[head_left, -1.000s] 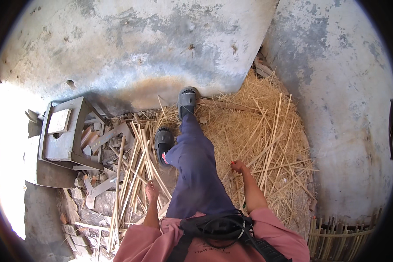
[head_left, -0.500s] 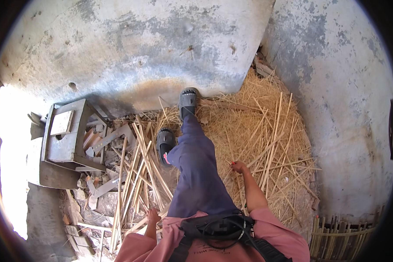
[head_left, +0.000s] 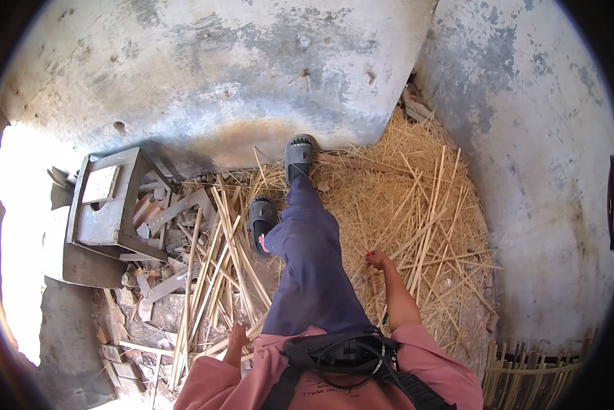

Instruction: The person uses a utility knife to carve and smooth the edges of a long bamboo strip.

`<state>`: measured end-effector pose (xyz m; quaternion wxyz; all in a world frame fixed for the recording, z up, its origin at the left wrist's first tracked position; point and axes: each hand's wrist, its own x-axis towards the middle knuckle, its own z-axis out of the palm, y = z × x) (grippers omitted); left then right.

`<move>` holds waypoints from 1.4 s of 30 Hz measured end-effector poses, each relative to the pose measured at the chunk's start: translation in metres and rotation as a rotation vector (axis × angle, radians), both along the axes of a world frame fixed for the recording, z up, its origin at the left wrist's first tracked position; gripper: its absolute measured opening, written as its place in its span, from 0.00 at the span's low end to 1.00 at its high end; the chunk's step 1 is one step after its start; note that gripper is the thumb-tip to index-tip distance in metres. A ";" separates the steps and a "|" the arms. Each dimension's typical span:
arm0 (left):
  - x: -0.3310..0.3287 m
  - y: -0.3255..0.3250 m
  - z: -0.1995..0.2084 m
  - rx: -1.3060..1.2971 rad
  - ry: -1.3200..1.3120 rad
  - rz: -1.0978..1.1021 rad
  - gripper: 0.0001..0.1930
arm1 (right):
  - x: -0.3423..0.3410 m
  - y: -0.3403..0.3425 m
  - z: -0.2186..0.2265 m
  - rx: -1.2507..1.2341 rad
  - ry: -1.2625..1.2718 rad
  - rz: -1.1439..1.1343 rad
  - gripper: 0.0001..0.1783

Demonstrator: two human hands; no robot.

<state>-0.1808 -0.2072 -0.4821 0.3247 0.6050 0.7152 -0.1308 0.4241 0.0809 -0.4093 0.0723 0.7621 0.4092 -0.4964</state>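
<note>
My right hand (head_left: 379, 260) hangs low over the straw (head_left: 372, 205). Its fingers are closed on a small red object (head_left: 369, 253), too small for me to name. At my left side, my left hand (head_left: 238, 336) is held with nothing in it and its fingers somewhat apart. Closest to it are long pale split strips (head_left: 218, 266), probably bamboo, in a loose heap. I cannot tell whether the hand touches any strip. More thin strips (head_left: 430, 212) lie across the straw beyond my right hand.
My sandalled feet (head_left: 262, 220) stand between strips and straw, one close to the worn wall (head_left: 252, 82). An old wooden stool-like frame (head_left: 109, 201) leans over rubble (head_left: 160, 287) at left. A slatted fence-like piece (head_left: 536, 376) stands at lower right.
The view has shifted slightly, so the wall and floor sit a little farther right. My left hand has turned a little; the right one still grips the red object.
</note>
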 end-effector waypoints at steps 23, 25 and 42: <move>-0.039 0.094 0.048 0.394 -0.079 0.332 0.06 | 0.021 -0.015 -0.024 0.042 0.003 -0.067 0.18; -0.054 0.111 0.048 0.555 -0.079 0.248 0.05 | 0.017 -0.012 -0.023 0.037 -0.018 -0.025 0.18; 0.012 0.303 0.212 0.752 -0.642 0.038 0.16 | 0.025 -0.021 -0.019 0.011 -0.003 -0.056 0.21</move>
